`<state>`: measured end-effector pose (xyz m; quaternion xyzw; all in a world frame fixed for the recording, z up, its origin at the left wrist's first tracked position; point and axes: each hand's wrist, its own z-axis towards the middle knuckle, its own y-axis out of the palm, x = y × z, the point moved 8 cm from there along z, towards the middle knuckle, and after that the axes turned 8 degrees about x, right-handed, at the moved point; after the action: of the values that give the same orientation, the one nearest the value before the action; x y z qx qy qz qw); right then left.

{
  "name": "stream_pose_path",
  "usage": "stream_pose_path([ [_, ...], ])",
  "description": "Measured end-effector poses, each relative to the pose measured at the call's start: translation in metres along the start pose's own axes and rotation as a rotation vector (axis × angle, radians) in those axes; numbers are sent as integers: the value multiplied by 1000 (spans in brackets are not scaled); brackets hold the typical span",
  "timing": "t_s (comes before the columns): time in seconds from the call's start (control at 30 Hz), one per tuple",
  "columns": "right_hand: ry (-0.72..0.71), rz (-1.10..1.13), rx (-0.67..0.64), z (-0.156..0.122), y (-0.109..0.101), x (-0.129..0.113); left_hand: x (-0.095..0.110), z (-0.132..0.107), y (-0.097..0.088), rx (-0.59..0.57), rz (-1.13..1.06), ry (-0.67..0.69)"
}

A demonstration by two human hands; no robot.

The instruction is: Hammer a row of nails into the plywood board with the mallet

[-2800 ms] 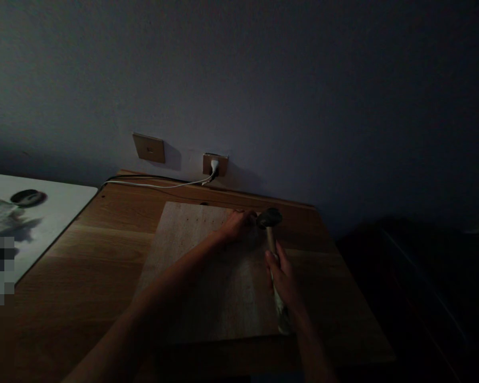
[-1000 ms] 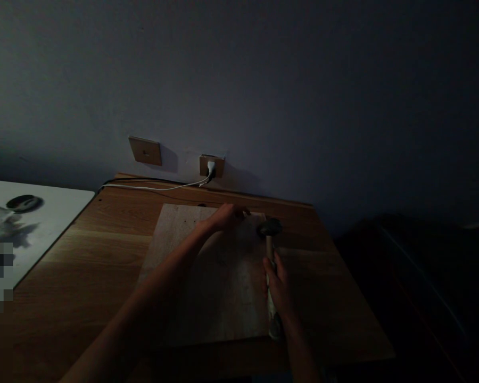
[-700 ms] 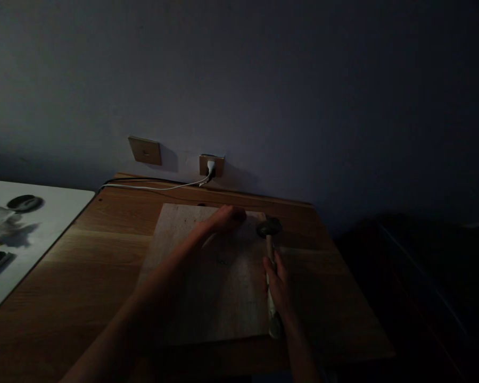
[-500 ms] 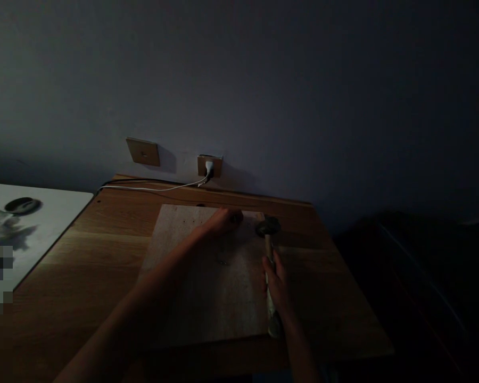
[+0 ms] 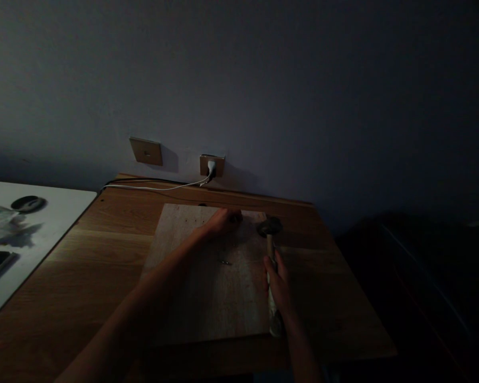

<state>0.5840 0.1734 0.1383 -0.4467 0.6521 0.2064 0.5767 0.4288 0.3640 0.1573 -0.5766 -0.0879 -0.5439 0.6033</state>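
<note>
My right hand (image 5: 278,276) is wrapped round the handle of a hammer (image 5: 270,242), whose dark head hangs over the right edge of a pale wooden board (image 5: 207,308). Near the board's far edge, my left hand (image 5: 224,219) is closed with its fingertips pinched low at the surface; what they hold is too dark and small to make out. A few small nails (image 5: 224,261) lie loose on the middle of the board. To the left of my left hand, several small dark spots (image 5: 195,221) in a row mark the board's far side.
The board lies on a wooden table (image 5: 104,250) against the wall. A socket (image 5: 212,166) with a white plug and cables sits behind it, beside another wall plate (image 5: 146,151). On the left, a white surface (image 5: 69,205) carries a dark round object (image 5: 29,204).
The view has shifted slightly. Both hands stay in nearly the same places, the right still holding the hammer beside the board.
</note>
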Motion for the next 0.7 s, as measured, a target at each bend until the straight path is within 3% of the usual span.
stream_pose_path([
  [0.27,8,10,-2,2,0,5,8,-1,3,-52,41,36],
  [0.7,-2,13,22,0,-3,-1,-1,-1,4,6,13,22],
])
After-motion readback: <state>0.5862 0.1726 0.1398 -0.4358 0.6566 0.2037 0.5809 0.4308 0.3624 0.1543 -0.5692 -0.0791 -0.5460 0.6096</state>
